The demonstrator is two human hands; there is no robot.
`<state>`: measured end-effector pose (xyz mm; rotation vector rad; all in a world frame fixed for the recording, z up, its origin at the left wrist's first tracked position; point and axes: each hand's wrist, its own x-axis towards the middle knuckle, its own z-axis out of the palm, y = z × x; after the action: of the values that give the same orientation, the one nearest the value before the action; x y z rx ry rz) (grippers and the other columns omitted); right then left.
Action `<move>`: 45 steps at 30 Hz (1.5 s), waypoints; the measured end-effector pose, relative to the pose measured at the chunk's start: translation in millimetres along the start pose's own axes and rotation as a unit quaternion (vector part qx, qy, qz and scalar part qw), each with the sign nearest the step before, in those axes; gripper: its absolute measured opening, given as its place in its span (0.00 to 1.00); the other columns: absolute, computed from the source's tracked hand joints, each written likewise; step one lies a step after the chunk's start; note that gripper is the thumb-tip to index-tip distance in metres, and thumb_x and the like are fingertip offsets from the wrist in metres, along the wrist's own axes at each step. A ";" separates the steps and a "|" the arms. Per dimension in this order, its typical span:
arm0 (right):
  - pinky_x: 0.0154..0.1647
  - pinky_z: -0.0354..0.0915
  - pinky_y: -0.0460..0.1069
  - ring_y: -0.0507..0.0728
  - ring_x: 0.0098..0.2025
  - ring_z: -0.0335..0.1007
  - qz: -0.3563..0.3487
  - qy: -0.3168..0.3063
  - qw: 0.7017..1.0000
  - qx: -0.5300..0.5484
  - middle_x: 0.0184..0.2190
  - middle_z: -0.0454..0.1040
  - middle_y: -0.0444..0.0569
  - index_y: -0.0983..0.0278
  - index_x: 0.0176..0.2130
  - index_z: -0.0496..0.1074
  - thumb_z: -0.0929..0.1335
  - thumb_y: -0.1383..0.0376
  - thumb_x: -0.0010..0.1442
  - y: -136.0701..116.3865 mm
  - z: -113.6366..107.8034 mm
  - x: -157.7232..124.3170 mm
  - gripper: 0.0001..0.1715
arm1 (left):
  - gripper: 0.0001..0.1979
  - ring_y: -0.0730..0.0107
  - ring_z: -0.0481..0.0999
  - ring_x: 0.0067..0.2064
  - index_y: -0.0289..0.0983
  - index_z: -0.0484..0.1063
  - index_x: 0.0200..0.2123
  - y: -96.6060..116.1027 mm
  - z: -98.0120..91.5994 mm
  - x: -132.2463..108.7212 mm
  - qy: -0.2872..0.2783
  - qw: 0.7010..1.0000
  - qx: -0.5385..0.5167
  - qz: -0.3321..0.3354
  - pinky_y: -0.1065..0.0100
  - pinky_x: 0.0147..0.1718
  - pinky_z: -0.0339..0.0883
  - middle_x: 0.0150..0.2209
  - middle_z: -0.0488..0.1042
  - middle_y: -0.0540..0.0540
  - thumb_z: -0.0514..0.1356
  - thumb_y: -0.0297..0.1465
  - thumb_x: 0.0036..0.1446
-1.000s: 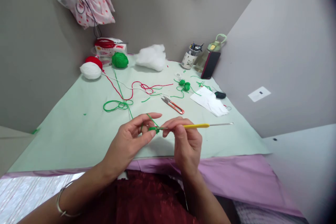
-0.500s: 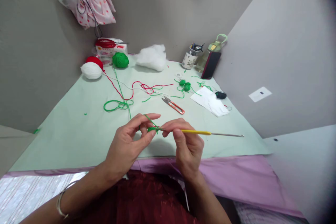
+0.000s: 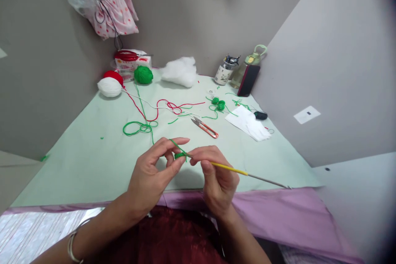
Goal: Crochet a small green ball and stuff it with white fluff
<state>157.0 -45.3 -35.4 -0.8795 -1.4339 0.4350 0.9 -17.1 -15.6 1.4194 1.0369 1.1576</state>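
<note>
Here my left fingers [image 3: 175, 168] pinch the small green piece [image 3: 180, 155] at their tips while my right fingers [image 3: 201, 152] clasp the yellow hook [image 3: 229, 168] against it, some already worked, yarn [image 3: 177, 147] trailing beyond them (how much remains, I can't tell).

My left hand [image 3: 148, 179] pinches green crochet [image 3: 179, 155] | right hand [image 3: 219, 181], its 4 o'clock, grips yellow hook [image 3: 232, 169] | green ball [image 3: 143, 74], its 11 o'clock

Small green crocheted piece [image 3: 180, 155], compact, partly hidden, a short end hanging at its right side. Crochet hook [image 3: 229, 168], yellow grip with metal shaft at both ends, slants down rightward, its left end at the piece. Green working yarn [image 3: 177, 146] rises taut from there, up and left.
</note>
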 end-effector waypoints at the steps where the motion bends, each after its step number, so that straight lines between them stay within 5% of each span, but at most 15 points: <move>1: 0.41 0.71 0.55 0.57 0.39 0.78 0.004 0.009 1.000 0.003 0.34 0.80 0.48 0.58 0.42 0.79 0.64 0.69 0.73 0.8 1.6 0.0 0.14 | 0.12 0.71 0.68 0.33 0.46 0.85 0.47 -0.7 0.1 0.4 -0.003 1.000 -0.008 -0.012 0.67 0.42 0.65 0.32 0.71 0.52 0.69 0.31 0.60; 9: 0.39 0.73 0.55 0.57 0.37 0.78 0.021 0.023 0.999 0.009 0.33 0.81 0.47 0.58 0.41 0.79 0.65 0.68 0.73 3.3 3.0 2.2 0.13 | 0.23 0.71 0.69 0.34 0.44 0.81 0.56 -3.3 0.2 4.9 -0.028 0.987 -0.115 -0.108 0.69 0.38 0.65 0.34 0.72 0.52 0.73 0.35 0.57; 13: 0.38 0.74 0.54 0.58 0.40 0.78 -0.098 0.038 0.984 -0.146 0.39 0.80 0.50 0.52 0.50 0.81 0.69 0.72 0.68 13.5 6.8 -2.9 0.18 | 0.27 0.74 0.66 0.31 0.42 0.79 0.58 -1.2 5.5 9.3 -0.047 0.968 -0.209 -0.128 0.72 0.33 0.63 0.34 0.73 0.52 0.75 0.34 0.54; 16: 0.38 0.74 0.54 0.59 0.43 0.78 -0.160 0.056 0.963 -0.209 0.43 0.79 0.51 0.49 0.56 0.79 0.70 0.73 0.66 17.1 8.1 -5.9 0.25 | 0.28 0.80 0.58 0.25 0.40 0.79 0.58 1.1 5.6 13.4 -0.103 0.924 -0.307 -0.204 0.74 0.30 0.62 0.25 0.67 0.56 0.75 0.36 0.54; 19: 0.40 0.73 0.54 0.57 0.40 0.76 -0.062 0.055 0.991 -0.102 0.39 0.79 0.50 0.53 0.50 0.81 0.68 0.72 0.69 10.7 3.4 -1.9 0.18 | 0.24 0.84 0.51 0.21 0.38 0.82 0.55 3.3 1.1 16.2 -0.123 0.895 -0.348 -0.251 0.73 0.34 0.66 0.22 0.63 0.59 0.75 0.34 0.55; 22: 0.38 0.70 0.53 0.55 0.35 0.73 0.067 0.081 0.992 0.066 0.31 0.76 0.46 0.57 0.40 0.81 0.66 0.69 0.72 2.4 -1.2 5.4 0.14 | 0.22 0.80 0.64 0.27 0.41 0.83 0.52 4.5 -1.9 15.5 -0.086 0.916 -0.323 -0.221 0.73 0.36 0.67 0.32 0.72 0.53 0.76 0.31 0.53; 25: 0.36 0.70 0.51 0.54 0.34 0.73 0.097 0.068 0.985 0.123 0.33 0.77 0.46 0.57 0.39 0.81 0.67 0.66 0.72 -0.2 0.5 9.1 0.13 | 0.21 0.75 0.70 0.35 0.44 0.84 0.52 3.5 0.6 11.7 -0.086 0.939 -0.289 -0.169 0.73 0.38 0.66 0.35 0.74 0.51 0.76 0.32 0.54; 30: 0.38 0.73 0.51 0.55 0.40 0.76 0.017 0.041 0.999 -0.004 0.38 0.80 0.47 0.54 0.47 0.82 0.68 0.71 0.70 4.2 9.2 2.3 0.14 | 0.19 0.74 0.72 0.39 0.46 0.84 0.51 -0.3 6.3 8.6 -0.060 0.955 -0.261 -0.131 0.74 0.43 0.66 0.35 0.75 0.51 0.76 0.34 0.55; 35: 0.41 0.75 0.52 0.57 0.44 0.78 -0.117 0.041 0.985 -0.123 0.44 0.80 0.51 0.55 0.54 0.80 0.70 0.74 0.67 9.9 6.2 -1.1 0.21 | 0.24 0.81 0.64 0.28 0.41 0.84 0.53 -2.1 3.8 13.8 -0.097 0.907 -0.338 -0.231 0.74 0.41 0.69 0.29 0.73 0.53 0.77 0.36 0.52; 38: 0.38 0.72 0.51 0.54 0.36 0.75 0.009 0.066 0.998 -0.007 0.34 0.78 0.46 0.57 0.45 0.82 0.68 0.72 0.70 7.8 0.6 6.2 0.14 | 0.20 0.84 0.55 0.24 0.39 0.85 0.50 -1.1 0.2 16.8 -0.099 0.892 -0.360 -0.253 0.70 0.48 0.71 0.26 0.68 0.56 0.76 0.32 0.53; 40: 0.36 0.70 0.50 0.52 0.32 0.72 0.079 0.070 0.991 0.078 0.31 0.76 0.44 0.57 0.41 0.82 0.67 0.68 0.72 5.6 -0.1 10.8 0.13 | 0.19 0.83 0.61 0.27 0.41 0.86 0.50 0.4 -0.5 16.2 -0.083 0.908 -0.344 -0.222 0.72 0.45 0.70 0.29 0.70 0.55 0.75 0.30 0.53; 45: 0.36 0.70 0.49 0.51 0.32 0.72 0.131 0.039 0.983 0.125 0.35 0.80 0.45 0.57 0.40 0.83 0.70 0.64 0.70 5.7 5.7 10.8 0.10 | 0.17 0.77 0.67 0.33 0.47 0.85 0.52 2.0 1.9 9.2 -0.078 0.948 -0.265 -0.158 0.76 0.34 0.61 0.33 0.73 0.52 0.73 0.33 0.58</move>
<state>154.3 -32.3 -33.0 -0.8714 -1.1647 0.7537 4.5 -8.7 -12.5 0.8660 0.7316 0.9718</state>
